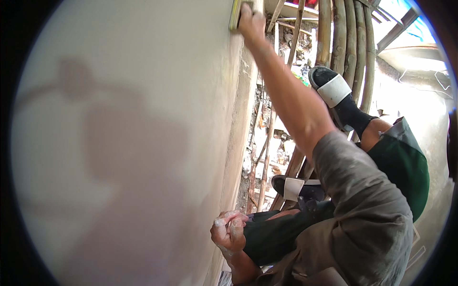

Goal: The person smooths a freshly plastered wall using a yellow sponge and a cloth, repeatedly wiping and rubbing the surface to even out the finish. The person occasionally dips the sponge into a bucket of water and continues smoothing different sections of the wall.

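Note:
At the top of the view my right hand (251, 23) is closed around a flat hand tool (235, 15) with a yellow-green edge. It may be a sanding block, but most of it is cut off by the frame. The tool lies against the pale smooth wall (157, 62), close to the wall's right-hand edge. My right arm is stretched out toward it. Lower down, beside the same edge, my left hand (230, 232) is curled closed, its fingers dusted white. Whatever it may hold is hidden inside the fingers.
Bamboo poles (338, 38) form a platform under my feet, which wear dark sandals with a white strap (335, 90). Past the rough wall edge (234, 143), rubble (281, 152) and thin poles show below. A shadow falls on the wall. Another pale wall stands at the right.

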A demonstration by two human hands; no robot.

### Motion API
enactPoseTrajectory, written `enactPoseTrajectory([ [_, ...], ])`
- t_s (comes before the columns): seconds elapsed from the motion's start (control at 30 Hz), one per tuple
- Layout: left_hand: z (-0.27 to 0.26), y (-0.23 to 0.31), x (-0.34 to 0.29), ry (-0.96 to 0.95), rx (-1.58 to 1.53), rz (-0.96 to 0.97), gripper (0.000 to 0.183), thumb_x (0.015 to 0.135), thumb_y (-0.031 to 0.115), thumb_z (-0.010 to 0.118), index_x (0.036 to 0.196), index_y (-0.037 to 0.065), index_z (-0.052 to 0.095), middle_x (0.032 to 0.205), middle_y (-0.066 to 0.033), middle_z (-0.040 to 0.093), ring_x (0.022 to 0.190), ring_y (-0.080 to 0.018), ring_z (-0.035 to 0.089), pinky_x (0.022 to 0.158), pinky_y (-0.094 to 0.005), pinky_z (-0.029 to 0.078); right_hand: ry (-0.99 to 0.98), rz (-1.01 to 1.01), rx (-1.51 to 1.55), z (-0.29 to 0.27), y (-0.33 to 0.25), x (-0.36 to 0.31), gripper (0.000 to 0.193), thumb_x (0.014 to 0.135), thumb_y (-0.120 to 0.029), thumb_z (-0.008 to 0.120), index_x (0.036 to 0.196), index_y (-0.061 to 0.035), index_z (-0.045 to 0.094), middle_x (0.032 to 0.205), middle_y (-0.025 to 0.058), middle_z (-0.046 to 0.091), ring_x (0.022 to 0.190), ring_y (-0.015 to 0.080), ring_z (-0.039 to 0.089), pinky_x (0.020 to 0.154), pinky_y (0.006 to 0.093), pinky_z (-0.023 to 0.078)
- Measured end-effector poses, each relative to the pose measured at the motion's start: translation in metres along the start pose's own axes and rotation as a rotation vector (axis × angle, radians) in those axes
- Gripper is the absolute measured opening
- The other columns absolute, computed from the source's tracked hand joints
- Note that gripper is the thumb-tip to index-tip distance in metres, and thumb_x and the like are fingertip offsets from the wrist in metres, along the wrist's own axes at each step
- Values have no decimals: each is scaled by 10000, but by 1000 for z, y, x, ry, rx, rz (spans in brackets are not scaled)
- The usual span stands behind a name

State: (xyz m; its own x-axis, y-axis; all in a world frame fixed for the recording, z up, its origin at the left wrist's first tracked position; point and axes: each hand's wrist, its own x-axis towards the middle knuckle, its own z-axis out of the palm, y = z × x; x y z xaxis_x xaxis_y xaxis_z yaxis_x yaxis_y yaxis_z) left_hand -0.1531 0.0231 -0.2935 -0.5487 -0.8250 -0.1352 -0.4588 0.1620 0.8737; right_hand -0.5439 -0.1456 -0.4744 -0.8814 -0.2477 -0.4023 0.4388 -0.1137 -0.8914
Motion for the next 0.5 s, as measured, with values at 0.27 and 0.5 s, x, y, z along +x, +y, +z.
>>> enactPoseTrajectory([
  [0.27, 21, 1, 33, -198, -106, 251, 187, 911, 152, 586, 906, -29, 538, 637, -137, 631, 547, -171, 578, 507, -279, 481, -561, 16, -178, -95, 72, -316, 347, 962, -184, 505, 1245, 18, 501, 1059, 174, 594, 968, 246, 587, 857, 367, 461],
  [0.5, 28, -4, 26, -223, -143, 132, 212, 918, 169, 581, 908, -38, 538, 632, -129, 626, 535, -152, 551, 473, -251, 461, -207, -207, -57, -76, 45, -76, 389, 935, -353, 569, 1013, 27, 603, 869, 79, 637, 765, 115, 567, 678, 277, 463],
])
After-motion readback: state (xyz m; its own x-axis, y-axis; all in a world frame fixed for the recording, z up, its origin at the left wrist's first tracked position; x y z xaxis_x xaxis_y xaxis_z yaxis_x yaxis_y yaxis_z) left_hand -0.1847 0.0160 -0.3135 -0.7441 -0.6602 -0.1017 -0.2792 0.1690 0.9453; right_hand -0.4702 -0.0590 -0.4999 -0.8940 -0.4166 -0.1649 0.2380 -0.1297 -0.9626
